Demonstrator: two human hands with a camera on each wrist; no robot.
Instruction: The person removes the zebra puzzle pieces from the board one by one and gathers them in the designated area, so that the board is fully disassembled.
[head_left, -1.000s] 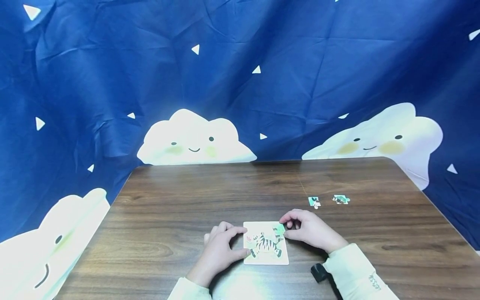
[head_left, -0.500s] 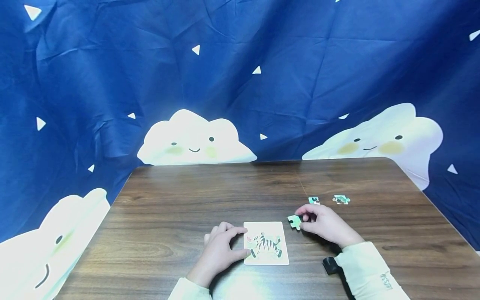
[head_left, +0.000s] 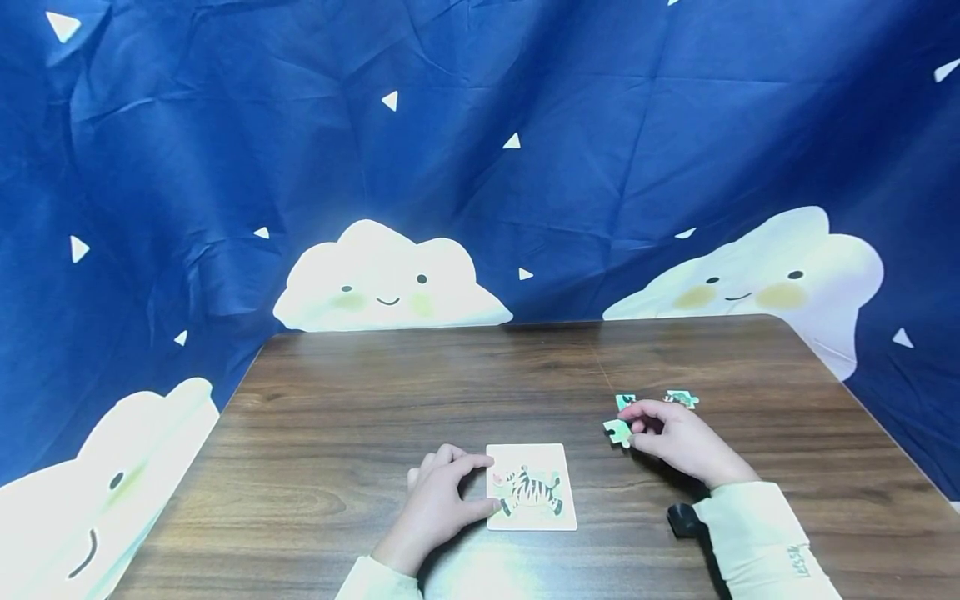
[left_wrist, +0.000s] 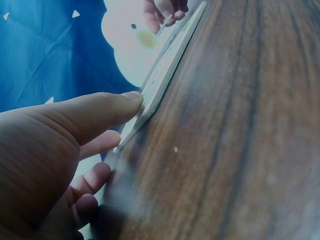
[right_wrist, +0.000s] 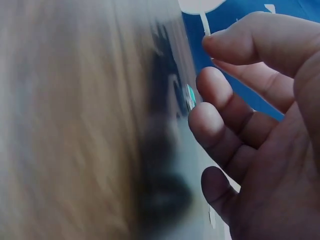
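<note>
In the head view, a square white board [head_left: 532, 487] with a zebra picture lies on the table. My left hand [head_left: 438, 504] rests at its left side, thumb and forefinger touching the edge; the left wrist view shows the thumb [left_wrist: 102, 112] on the board [left_wrist: 167, 67]. To the upper right of the board, my right hand [head_left: 686, 442] pinches a green puzzle piece [head_left: 617, 432] between thumb and forefinger. The right wrist view shows that piece [right_wrist: 205, 24] edge-on at the fingertips, the other fingers curled below.
Just beyond my right hand lie two more puzzle pieces, one [head_left: 626, 402] partly covered by the held piece or fingers and another [head_left: 682, 399] to its right. Behind the brown wooden table [head_left: 360, 400] hangs a blue cloth [head_left: 450, 167] with clouds.
My right hand has carried the green piece from the board's upper right corner away to the right and towards the loose pieces. The left hand and the board have stayed put.
</note>
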